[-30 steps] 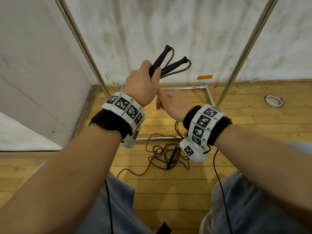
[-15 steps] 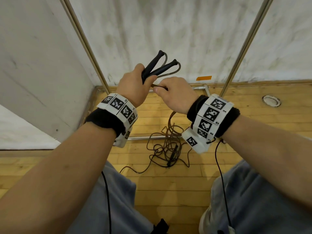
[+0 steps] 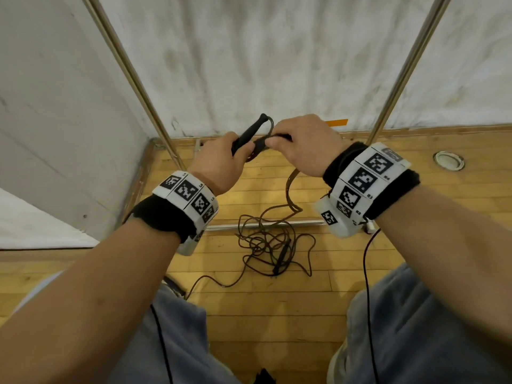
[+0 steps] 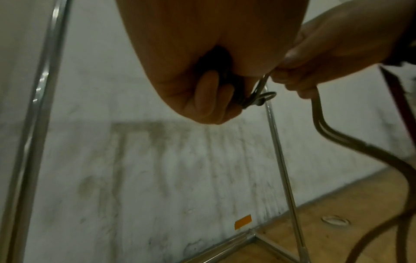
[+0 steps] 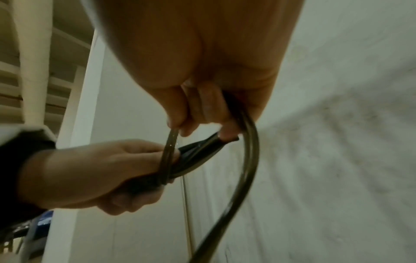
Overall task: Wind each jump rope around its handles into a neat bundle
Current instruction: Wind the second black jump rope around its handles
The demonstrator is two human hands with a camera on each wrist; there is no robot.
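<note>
Gripping handles, left hand, right hand pinching rope

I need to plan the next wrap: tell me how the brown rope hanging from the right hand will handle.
Probably floppy but springy: the rope hangs from the right hand in kinked curves and lies tangled on the floor. Likely light, since a fingertip pinch holds it. Its glossy surface in the right wrist view suggests it may slip.
</note>
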